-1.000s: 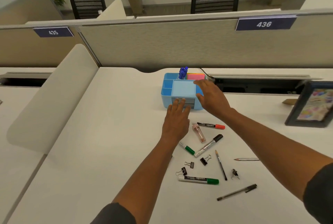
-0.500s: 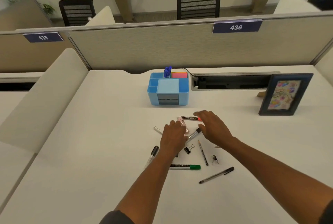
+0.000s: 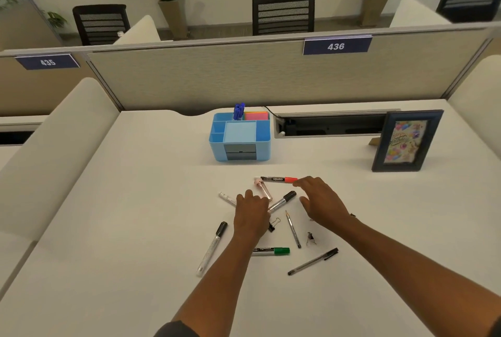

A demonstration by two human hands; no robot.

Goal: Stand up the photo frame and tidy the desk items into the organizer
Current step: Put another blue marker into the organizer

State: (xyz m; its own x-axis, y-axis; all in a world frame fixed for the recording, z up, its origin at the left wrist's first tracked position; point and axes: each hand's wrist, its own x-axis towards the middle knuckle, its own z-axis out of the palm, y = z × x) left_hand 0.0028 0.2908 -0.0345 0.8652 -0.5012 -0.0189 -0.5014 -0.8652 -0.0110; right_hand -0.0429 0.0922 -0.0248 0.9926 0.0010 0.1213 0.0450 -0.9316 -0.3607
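**me:** Hovering both hands over the pile on the white desk (image 3: 135, 201) right now. My left hand (image 3: 250, 213) sits palm-down with loosely bent fingers over a silver marker (image 3: 227, 198), holding nothing as far as I can see. My right hand (image 3: 320, 202) is spread flat, fingertips right at the red marker (image 3: 279, 179), nothing grasped.

**other:** Where's the frame and the organizer?

**me:** The photo frame (image 3: 406, 141) is upright at the far right. The blue organizer (image 3: 240, 137) is at the back, well apart from the mess, with blue pens (image 3: 238, 111) and sticky notes (image 3: 256, 115) in its rear slots. A green marker (image 3: 271, 250), pencil (image 3: 292, 229), black pen (image 3: 313, 261) and binder clips (image 3: 311, 238) lie loose.
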